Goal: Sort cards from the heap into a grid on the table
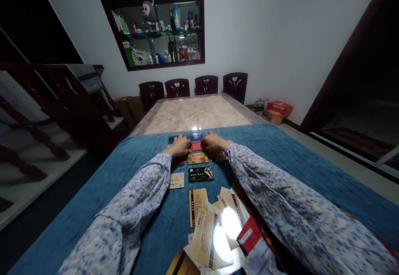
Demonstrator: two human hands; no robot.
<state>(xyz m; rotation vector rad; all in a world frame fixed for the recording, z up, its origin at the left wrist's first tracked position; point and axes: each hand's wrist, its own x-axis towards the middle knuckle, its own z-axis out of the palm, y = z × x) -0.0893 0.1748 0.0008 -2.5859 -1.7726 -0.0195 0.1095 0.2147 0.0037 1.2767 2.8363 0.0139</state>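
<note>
A small red card [196, 146] lies on the blue cloth between my two hands. The curled fingers of my left hand [181, 146] grip its left end. At its right end, the bent fingers of my right hand [213, 142] do the same; the fingertips are partly hidden. Beyond it are a dark blue card [195, 137] and a black card [173, 139]. Nearer to me come a gold card [198, 158] and a black VIP card [200, 174]. A pale yellow card [177, 180] lies by my left sleeve, and other cards are partly covered by my hands.
A loose pile of beige cards [203, 235], with a red card [250, 234] among them, lies close to me under bright glare. The blue cloth [149, 225] covers the near part of the marble-patterned table [199, 110]. Several dark chairs [207, 85] stand at its far end.
</note>
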